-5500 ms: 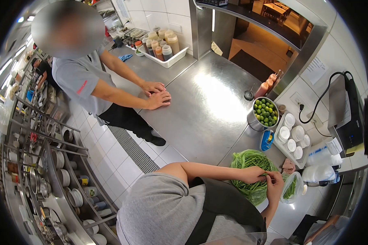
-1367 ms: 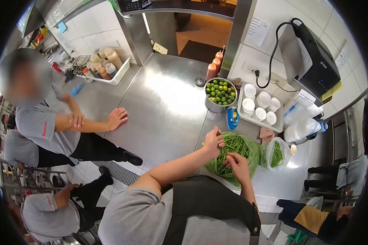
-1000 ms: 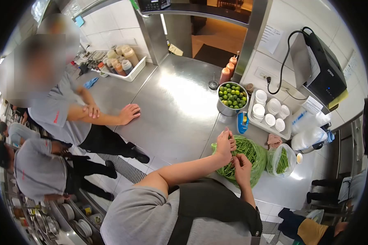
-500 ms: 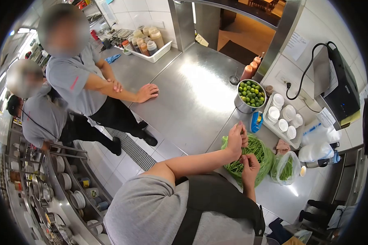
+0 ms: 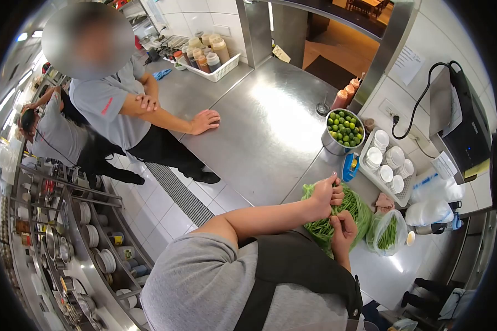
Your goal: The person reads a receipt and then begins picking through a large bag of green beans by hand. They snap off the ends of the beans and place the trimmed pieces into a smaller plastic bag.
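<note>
A large green plastic bag (image 5: 361, 223) of long green beans (image 5: 319, 227) lies open on the steel counter. Above it, my left hand (image 5: 327, 197) is closed in a pinch on a green bean. My right hand (image 5: 343, 228) is just below, its fingers pinched together close to the same bean. The two hands almost touch. To the right of the big bag stands a smaller clear bag (image 5: 386, 233) with more green beans in it.
A pot of limes (image 5: 344, 131), a blue dispenser (image 5: 350, 167) and a basket of white cups (image 5: 416, 185) stand beyond the bags. A co-worker (image 5: 116, 105) leans one hand on the steel counter (image 5: 248, 149). Another person is farther back, near the shelves (image 5: 102, 243).
My hands have drawn closer together over the beans. The view has shifted slightly. The co-worker in the back has moved, with an arm now raised near the head.
</note>
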Motion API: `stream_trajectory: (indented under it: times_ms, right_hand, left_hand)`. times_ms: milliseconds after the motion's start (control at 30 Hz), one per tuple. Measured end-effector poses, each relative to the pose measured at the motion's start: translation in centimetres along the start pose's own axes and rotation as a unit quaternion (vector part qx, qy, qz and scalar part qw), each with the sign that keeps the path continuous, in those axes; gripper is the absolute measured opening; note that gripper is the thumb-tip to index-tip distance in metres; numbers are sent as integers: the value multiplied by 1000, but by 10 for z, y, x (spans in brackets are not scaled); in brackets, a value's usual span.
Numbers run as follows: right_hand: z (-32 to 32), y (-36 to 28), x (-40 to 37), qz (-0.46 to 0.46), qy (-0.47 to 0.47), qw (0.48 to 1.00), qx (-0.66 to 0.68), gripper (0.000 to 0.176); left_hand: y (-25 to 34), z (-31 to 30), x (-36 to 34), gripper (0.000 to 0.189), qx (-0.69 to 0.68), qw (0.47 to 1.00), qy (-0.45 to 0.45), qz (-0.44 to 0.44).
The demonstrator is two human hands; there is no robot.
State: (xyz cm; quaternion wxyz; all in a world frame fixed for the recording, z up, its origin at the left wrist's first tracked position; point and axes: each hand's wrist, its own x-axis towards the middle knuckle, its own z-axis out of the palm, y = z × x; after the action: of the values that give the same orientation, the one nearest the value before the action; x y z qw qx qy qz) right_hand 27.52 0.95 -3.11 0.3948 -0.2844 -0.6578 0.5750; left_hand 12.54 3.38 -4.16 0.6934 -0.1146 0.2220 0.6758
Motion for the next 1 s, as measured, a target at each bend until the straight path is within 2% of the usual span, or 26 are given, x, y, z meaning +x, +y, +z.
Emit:
stream_trajectory:
  times_ms: [167, 267, 367, 500, 567, 867, 1000]
  right_hand:
    - [-5, -1, 5, 12, -17, 999, -32, 11]
    - [-13, 15, 6, 56, -40, 996, -60, 13]
    - [-6, 9, 7, 78, -35, 994, -66, 14]
    - [-6, 12, 5, 68, -38, 993, -89, 14]
    - [-4, 8, 7, 64, -37, 994, -79, 14]
    - [-8, 15, 4, 95, -4, 995, 1, 23]
    - [-4, 17, 4, 107, 34, 994, -12, 24]
  left_hand:
    - [-1, 6, 1, 29, 11, 1000, 0, 9]
    - [3, 10, -1, 30, 63, 992, 11, 111]
    - [3, 11, -7, 33, 117, 981, -44, 150]
    - [3, 20, -17, 35, 162, 966, -74, 188]
    - [1, 18, -15, 35, 169, 958, -91, 212]
    - [-12, 21, -19, 35, 173, 954, -109, 218]
    - [-21, 20, -22, 31, 262, 913, -133, 282]
